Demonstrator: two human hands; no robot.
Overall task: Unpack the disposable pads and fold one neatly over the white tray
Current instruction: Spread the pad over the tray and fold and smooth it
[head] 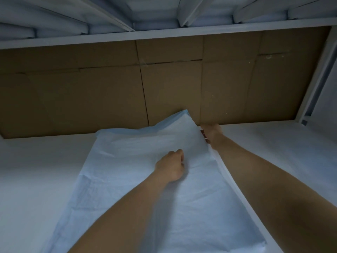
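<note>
While both bare forearms reach forward from the bottom of the head view, a light blue disposable pad (127, 179) lies spread across a white flat surface (36, 170), running from the near edge up toward a brown cardboard panel (82, 88) that stands at the back. Its far end is lifted off the surface and rises in a soft peak against the cardboard (the blue backing shows along that raised rim), while the rest lies flat with a few creases. The left hand (171, 166) rests on the pad near its middle, fingers curled under into a loose fist with the knuckles on the sheet; whether it pinches any of the material I cannot tell, since the fingertips are hidden beneath the hand. The right hand (211, 133) is at the pad's far right edge, just below the cardboard, and its fingers are curled round that edge, gripping it where the sheet lifts. A pale strip (237, 189) runs along the pad's right side under the right forearm; it may be a tray rim or a folded border, and the dim light does not settle which. Above the cardboard a white shelf (164, 32) crosses the view, carrying folded pale blue bundles (155, 13) stacked side by side. A white upright post (317, 79) frames the right side.
</note>
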